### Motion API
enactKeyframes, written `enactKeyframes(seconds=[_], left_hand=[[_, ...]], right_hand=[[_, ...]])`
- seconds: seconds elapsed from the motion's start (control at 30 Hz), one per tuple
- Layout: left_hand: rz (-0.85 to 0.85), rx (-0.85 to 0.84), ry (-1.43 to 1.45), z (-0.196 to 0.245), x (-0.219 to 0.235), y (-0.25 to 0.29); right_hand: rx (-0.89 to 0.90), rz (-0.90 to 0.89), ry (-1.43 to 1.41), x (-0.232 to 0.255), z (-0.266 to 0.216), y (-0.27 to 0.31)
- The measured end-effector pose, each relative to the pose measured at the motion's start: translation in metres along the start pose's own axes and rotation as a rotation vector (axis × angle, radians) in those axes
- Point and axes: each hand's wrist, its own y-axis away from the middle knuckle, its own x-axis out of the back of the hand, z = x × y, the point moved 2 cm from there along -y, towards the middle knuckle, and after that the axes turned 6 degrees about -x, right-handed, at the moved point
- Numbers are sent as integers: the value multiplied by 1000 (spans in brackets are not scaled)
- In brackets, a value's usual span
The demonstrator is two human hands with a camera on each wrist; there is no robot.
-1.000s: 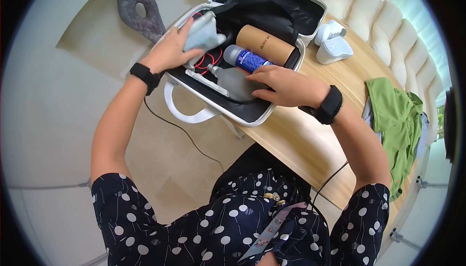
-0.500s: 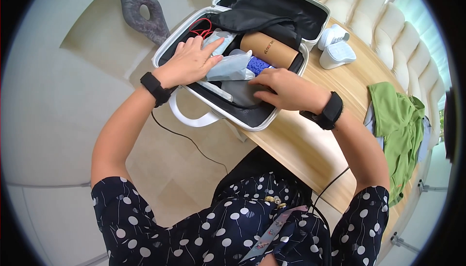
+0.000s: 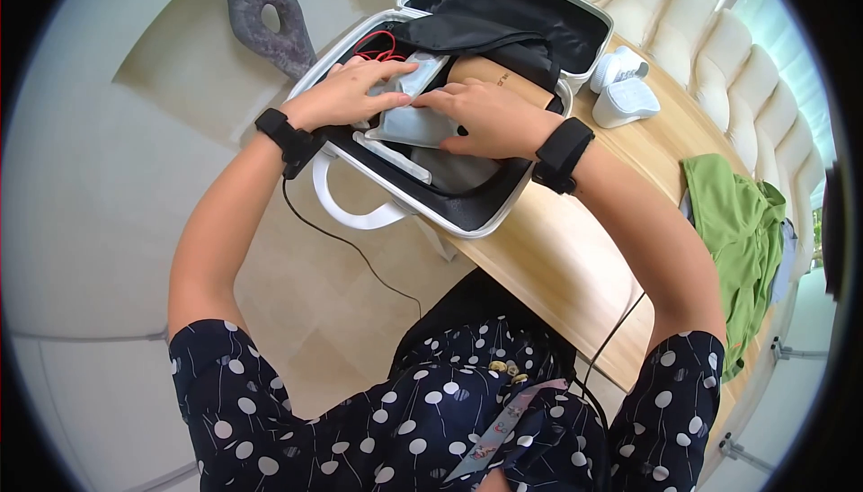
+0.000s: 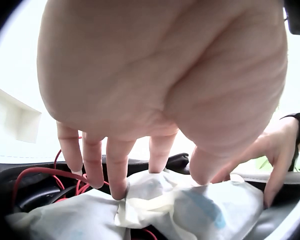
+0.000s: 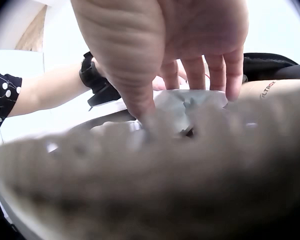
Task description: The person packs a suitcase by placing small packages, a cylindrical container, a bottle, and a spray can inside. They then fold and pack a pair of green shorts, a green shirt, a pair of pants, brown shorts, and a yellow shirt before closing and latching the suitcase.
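Note:
An open white suitcase point(image 3: 493, 230) has a black lining and a white carry handle point(image 3: 364, 219). My left hand point(image 3: 346, 92) rests its spread fingertips on pale, soft wrapped packets, one point(image 4: 70, 215) near its outer fingers and one point(image 4: 212, 207) under the thumb. My right hand point(image 3: 494, 122) reaches in from the right, its extended fingers and thumb touching the packet point(image 3: 406, 126) near the middle. Below that hand shows part of a grey bottle point(image 3: 460, 171). A brown cylinder point(image 3: 503, 77) lies behind the right hand. The blue-labelled can is hidden.
A red cord point(image 3: 381, 36) lies in the suitcase's far-left corner. White shoes point(image 3: 624, 102) stand right of the suitcase on the wooden table point(image 3: 575, 240). A green garment point(image 3: 730, 209) lies farther right. A grey sculpture point(image 3: 267, 17) stands left.
My left hand brought a pale packet down over the blue-labelled can and bottle, and it no longer grips it. My right hand moved from the bottle up and left onto the packet.

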Motion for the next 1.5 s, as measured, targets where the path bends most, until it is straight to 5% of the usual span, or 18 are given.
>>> enactKeyframes(seconds=[0.27,0.47,0.57,0.63,0.8,0.87,0.97,1.07,1.17,1.5], left_hand=[[-47,-11,-154,7,2,-6],[27,-145,73,-1,0,-4],[-64,-9,244,-4,7,-6],[102,-71,88,0,11,-8],[101,-242,-8,-12,8,-11],[48,-61,18,-12,12,-7],[207,-32,-309,-13,17,12],[164,48,-429,-25,11,21],[1,91,-475,-34,7,18],[-22,121,-385,-30,11,13]], right_hand=[[-155,-112,-94,19,-10,23],[-44,-94,-323,9,-19,33],[-62,-80,-303,11,-26,26],[-56,-84,-253,12,-28,21],[-19,-53,-142,11,-32,5],[35,24,-46,15,-32,-2],[44,-74,23,17,-30,-17],[12,-138,52,4,-34,-35],[0,-186,56,-2,-39,-43],[22,-123,-20,-10,-33,-41]])
